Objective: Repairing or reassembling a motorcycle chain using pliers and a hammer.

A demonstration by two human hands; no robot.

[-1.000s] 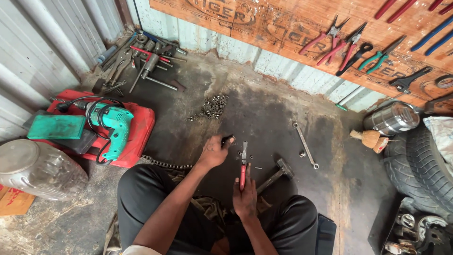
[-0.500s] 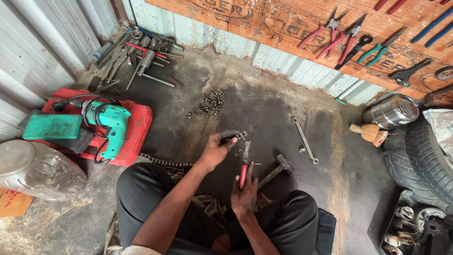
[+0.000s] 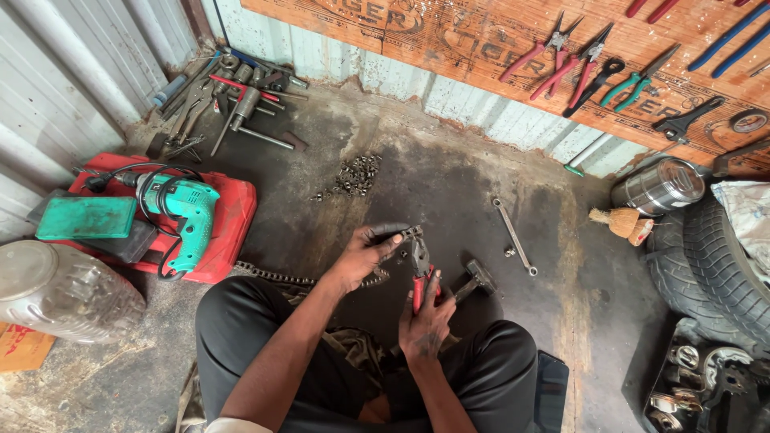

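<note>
My right hand (image 3: 427, 321) clenches red-handled pliers (image 3: 420, 269), nose up, just left of the hammer (image 3: 473, 282). My left hand (image 3: 365, 252) pinches a chain (image 3: 281, 277) end at the pliers' tip.

1 drill (image 3: 180, 212), 1 hammer (image 3: 475, 281), 1 spanner (image 3: 513, 235), 1 tyre (image 3: 714, 265).

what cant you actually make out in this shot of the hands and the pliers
- Head view: the small part at the tip of the red-handled pliers is too small to identify, and the left hand covers it.
- The chain runs behind the left hand, so where it ends is hidden.
- The hammer handle passes behind the right hand.
- The tyre and metal parts are cut off by the right edge.
</note>
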